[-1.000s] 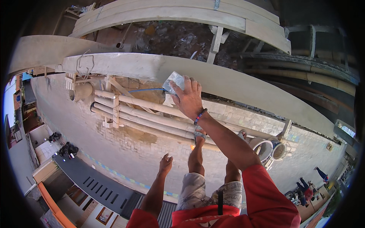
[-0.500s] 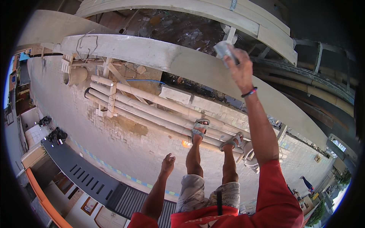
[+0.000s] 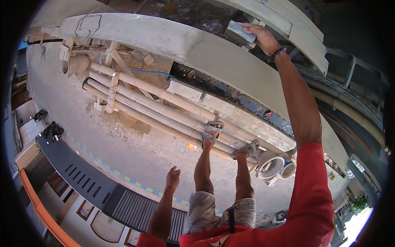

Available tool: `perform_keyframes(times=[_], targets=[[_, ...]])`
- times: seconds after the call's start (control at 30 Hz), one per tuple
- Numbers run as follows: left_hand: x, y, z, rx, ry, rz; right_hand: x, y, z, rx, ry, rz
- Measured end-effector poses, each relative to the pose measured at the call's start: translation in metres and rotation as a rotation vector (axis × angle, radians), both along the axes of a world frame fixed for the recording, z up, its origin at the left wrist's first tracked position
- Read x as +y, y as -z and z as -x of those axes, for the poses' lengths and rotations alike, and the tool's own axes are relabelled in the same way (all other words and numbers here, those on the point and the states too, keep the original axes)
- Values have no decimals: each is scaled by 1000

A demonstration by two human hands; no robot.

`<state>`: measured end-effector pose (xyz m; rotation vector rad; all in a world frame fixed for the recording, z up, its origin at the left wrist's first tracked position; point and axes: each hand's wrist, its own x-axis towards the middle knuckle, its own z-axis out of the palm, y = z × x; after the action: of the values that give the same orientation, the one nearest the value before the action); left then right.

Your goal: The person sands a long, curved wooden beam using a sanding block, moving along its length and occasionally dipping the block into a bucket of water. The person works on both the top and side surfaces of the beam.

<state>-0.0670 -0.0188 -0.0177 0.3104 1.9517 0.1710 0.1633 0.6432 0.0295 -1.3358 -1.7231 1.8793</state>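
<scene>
My right hand (image 3: 265, 39), reaching out at the upper right, is closed on one end of a flat grey rectangular block (image 3: 242, 32); its exact kind does not show. The block is raised just past the far edge of a long concrete beam (image 3: 160, 39). On its left stretch the beam is pale and rough, and further right a smoother, darker grey coat covers it. Down by my left thigh hangs my left hand (image 3: 173, 177), its fingers loosely curled with nothing visible in them, touching nothing.
I stand in sandals on lashed bamboo poles (image 3: 164, 111), high above a paved lane (image 3: 135, 152). Two buckets (image 3: 269, 164) are by the poles at right. A bent wire (image 3: 88, 26) lies over the beam. Past it runs a dark, littered recess and another pale ledge (image 3: 284, 24).
My right arm has stretched further away, carrying the grey block off the beam toward the recess. The view has shifted, bringing the buckets out from behind my arm. My left hand still hangs low.
</scene>
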Motion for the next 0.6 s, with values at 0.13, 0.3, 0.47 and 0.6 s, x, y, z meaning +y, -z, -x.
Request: perform_keyframes(times=[0.13,0.3,0.47,0.6], targets=[[-6,-3,1,-20,-32,52,1,8,-3,70,-27,12],[-10,-1,-1,-21,-92,-15,-21,15,-13,20,-66,-18],[0,8,-7,-29,-107,-93,-18,31,-62,-233,-76,107],[9,5,-7,-36,-72,-67,-10,23,-71,-201,139,50]])
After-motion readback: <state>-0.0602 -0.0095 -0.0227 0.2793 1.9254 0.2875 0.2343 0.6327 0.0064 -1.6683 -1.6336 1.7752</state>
